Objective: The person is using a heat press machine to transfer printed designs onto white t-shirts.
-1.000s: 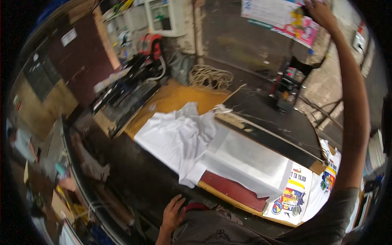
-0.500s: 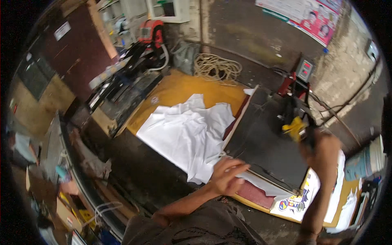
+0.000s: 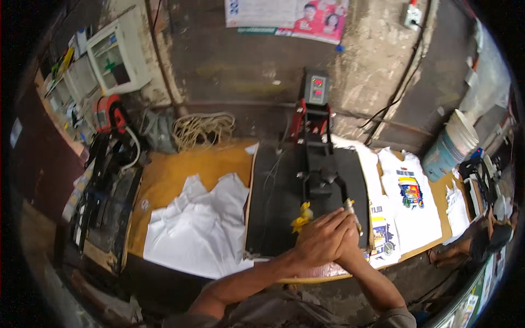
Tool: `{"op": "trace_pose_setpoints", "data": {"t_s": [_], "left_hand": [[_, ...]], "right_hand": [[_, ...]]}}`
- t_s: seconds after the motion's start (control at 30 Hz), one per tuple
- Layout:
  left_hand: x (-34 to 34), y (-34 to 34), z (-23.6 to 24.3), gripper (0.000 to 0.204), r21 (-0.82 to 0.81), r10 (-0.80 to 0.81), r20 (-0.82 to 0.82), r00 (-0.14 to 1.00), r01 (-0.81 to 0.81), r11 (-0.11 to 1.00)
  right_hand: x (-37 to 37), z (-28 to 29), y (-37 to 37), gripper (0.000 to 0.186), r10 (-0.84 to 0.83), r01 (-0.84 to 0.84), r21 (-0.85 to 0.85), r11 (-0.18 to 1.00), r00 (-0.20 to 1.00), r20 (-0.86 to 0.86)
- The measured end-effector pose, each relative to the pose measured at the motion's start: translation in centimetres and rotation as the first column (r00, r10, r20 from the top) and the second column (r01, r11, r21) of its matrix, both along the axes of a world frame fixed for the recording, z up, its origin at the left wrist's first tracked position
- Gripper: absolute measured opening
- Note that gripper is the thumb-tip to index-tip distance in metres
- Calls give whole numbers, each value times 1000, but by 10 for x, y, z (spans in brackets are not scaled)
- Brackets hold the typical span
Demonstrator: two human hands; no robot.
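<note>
My left hand (image 3: 322, 238) is closed over my right hand (image 3: 346, 246), both gripping the metal handle (image 3: 351, 210) of a heat press with a control box (image 3: 316, 87) at the back. The black upper platen (image 3: 276, 191) is lowered and square to me. A yellow rag or tape (image 3: 302, 218) hangs on its arm. Left of it lies a rumpled white shirt (image 3: 197, 229). To its right are a printed sheet (image 3: 383, 240) and a white shirt with a colourful print (image 3: 410, 213). What is under the platen is mostly hidden.
A yellow board (image 3: 156, 180) covers the bench. A red-and-black machine (image 3: 106, 115) and coiled rope (image 3: 202, 128) sit left; a stack of buckets (image 3: 448, 145) right. A wall cabinet (image 3: 117, 57), poster (image 3: 284, 16) and socket (image 3: 413, 16) are behind. Another person's bare limb (image 3: 454, 254) shows far right.
My right hand has come down from high up, and the platen with it, swung square. My left hand has risen to join it on the handle. The view has turned right.
</note>
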State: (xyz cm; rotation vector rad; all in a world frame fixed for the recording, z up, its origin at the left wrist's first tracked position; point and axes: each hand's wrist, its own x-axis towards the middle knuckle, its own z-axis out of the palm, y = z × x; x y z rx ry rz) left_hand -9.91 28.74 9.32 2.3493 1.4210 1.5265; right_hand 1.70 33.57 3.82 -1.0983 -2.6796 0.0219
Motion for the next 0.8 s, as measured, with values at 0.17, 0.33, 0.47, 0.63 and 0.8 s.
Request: {"op": "trace_pose_setpoints", "data": {"t_s": [0.17,0.33,0.47,0.63,0.8], "left_hand": [[-1,-4,1,33,-94,-6,-21,1000,4,996],[-3,-7,12,31,-142,-38,-59,998,29,990],[1,-6,17,35,-201,-109,-99,989,87,976],[5,-9,20,41,-222,-66,-147,987,32,975],[10,-10,26,54,-298,-6,-178,984,-48,953]], "right_hand": [[-2,-20,1,29,-49,62,42,997,963,-266],[-8,-20,-11,26,-78,55,-56,997,624,-778],[-15,-17,-27,16,-246,-111,-258,960,110,-963],[-6,6,-27,37,88,27,209,978,851,-518],[22,21,-34,33,410,-243,345,907,702,-582]]}}
